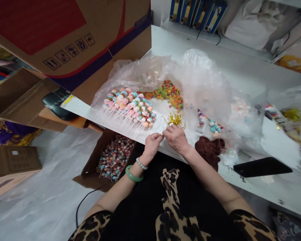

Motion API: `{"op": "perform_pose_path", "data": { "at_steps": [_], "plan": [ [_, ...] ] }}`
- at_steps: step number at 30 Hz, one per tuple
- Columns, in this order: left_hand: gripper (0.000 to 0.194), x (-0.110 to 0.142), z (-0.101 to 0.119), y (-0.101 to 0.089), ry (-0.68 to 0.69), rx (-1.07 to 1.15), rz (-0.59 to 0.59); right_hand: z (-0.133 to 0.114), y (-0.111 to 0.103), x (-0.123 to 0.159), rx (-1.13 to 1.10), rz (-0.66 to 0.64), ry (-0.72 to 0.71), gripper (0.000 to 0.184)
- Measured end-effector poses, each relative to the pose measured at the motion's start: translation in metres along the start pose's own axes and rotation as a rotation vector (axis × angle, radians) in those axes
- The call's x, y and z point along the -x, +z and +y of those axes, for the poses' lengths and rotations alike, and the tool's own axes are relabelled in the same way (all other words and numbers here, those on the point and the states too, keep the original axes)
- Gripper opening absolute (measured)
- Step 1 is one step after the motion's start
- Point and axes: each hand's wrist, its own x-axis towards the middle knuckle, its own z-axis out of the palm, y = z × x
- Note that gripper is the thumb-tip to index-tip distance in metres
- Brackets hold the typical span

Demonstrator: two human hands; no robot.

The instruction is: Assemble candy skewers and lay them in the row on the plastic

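Observation:
My left hand [152,144] and my right hand [176,138] meet at the table's front edge, fingertips pinched close together. Between them shows a sliver of a thin gold twist tie [161,135]; most of it is hidden by the fingers. Just beyond my right hand lies a heap of gold twist ties [175,118]. To the left, candy skewers [130,106] with pastel pieces on white sticks lie in a pile, sticks toward me. Behind the ties, small ring-shaped gummies [169,92] in red, orange and green are spread on clear plastic.
A large carton [97,43] stands at the left. An open box [115,160] of small wrapped candies is below the table edge. Clear plastic bags [203,80], a brown cloth [209,149], a black phone-like slab [263,167] and white sticks [282,147] lie on the right.

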Motion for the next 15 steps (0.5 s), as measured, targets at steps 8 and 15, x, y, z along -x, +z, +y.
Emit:
{"op": "perform_pose_path", "data": {
  "at_steps": [8,15],
  "plan": [
    [0.024,0.003,0.003,-0.008,0.23,-0.581,0.118,-0.027,0.004,0.009,-0.064,0.073,0.071,0.021],
    [0.03,-0.018,0.008,-0.019,-0.011,0.02,0.16,-0.029,0.008,0.026,-0.771,0.145,0.438,0.013]
  ]
}}
